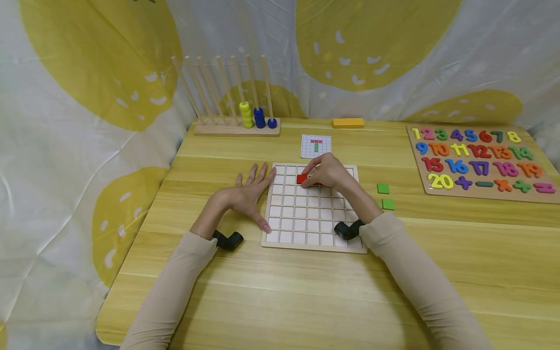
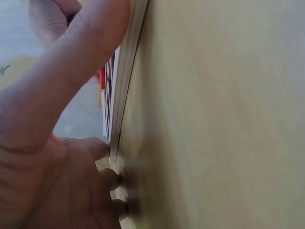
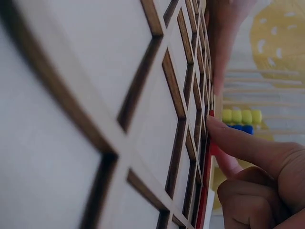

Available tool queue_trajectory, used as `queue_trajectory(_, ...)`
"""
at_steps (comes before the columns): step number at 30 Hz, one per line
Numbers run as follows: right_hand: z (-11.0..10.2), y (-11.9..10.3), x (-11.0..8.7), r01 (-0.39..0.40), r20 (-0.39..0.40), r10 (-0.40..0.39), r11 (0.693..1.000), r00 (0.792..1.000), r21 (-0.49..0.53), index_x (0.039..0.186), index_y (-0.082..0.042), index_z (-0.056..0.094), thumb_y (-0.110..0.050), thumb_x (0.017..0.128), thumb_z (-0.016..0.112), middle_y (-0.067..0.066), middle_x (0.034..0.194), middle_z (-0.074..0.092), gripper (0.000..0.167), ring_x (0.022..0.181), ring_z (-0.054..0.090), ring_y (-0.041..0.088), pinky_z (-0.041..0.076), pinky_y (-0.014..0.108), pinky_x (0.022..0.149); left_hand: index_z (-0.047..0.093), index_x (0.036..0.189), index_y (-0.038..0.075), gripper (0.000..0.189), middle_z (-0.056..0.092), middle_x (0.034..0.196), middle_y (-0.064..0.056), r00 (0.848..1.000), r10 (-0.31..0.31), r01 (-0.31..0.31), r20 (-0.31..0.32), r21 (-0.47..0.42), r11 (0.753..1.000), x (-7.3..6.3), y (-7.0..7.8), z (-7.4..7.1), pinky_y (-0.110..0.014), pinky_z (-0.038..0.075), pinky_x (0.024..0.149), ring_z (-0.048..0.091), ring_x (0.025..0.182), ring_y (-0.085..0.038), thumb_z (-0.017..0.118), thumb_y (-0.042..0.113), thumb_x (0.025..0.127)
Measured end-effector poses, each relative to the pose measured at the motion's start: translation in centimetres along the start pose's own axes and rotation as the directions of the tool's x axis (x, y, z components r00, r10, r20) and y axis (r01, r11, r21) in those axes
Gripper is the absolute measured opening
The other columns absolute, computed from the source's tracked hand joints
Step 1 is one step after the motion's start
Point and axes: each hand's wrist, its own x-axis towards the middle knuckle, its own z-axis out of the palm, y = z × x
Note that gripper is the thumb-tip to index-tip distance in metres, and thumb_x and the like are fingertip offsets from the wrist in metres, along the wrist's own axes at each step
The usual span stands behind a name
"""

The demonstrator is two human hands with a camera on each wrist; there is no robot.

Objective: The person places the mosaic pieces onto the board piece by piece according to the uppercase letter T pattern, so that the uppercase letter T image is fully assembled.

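Observation:
A wooden grid board [image 1: 314,249] with white square cells lies flat on the table. My right hand [image 1: 331,170] is over its upper part, thumb and forefinger pinching a red square tile [image 1: 302,179] at a cell in the second row. More red shows along the same row, partly hidden under that hand; the right wrist view shows a red strip [image 3: 202,205] there. With fingers spread, my left hand [image 1: 246,197] rests at the board's left edge, its thumb near the lower left corner. In the left wrist view its fingertips [image 2: 114,179] meet the board's side.
Green square tiles [image 1: 383,188] lie right of the board, one partly behind the right forearm. Behind the board is a pattern card [image 1: 324,151] with a red and green T. A bead rack [image 1: 218,130], an orange block [image 1: 348,123] and a number puzzle [image 1: 490,195] stand farther out.

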Motion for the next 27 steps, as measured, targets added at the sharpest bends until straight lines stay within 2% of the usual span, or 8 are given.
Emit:
queue_trajectory(18, 0.05, 0.33, 0.13, 0.042, 0.002, -0.042, 0.999, 0.999, 0.017, 0.102, -0.009, 0.082, -0.011, 0.071, 0.095, -0.009, 0.053, 0.04, 0.033, 0.057, 0.04, 0.011, 0.031, 0.025, 0.054, -0.019, 0.165, 0.018, 0.156, -0.034, 0.168, -0.013, 1.0, -0.01, 0.01, -0.002, -0.01, 1.0, 0.04, 0.04, 0.01, -0.07, -0.02, 0.121, -0.035, 0.154, -0.038, 0.095, 0.056, 0.065)
queue_trajectory(27, -0.26, 0.47, 0.11, 0.04, 0.007, -0.04, 0.999, 0.999, 0.016, 0.103, -0.011, 0.082, -0.013, 0.072, 0.095, -0.009, 0.055, 0.039, 0.033, 0.06, 0.039, 0.012, 0.03, 0.026, 0.056, -0.02, 0.165, 0.018, 0.156, -0.034, 0.168, -0.012, 1.0, -0.011, 0.011, 0.001, -0.007, 1.0, 0.09, -0.02, 0.05, -0.07, -0.02, 0.12, -0.035, 0.154, -0.038, 0.095, 0.056, 0.065)
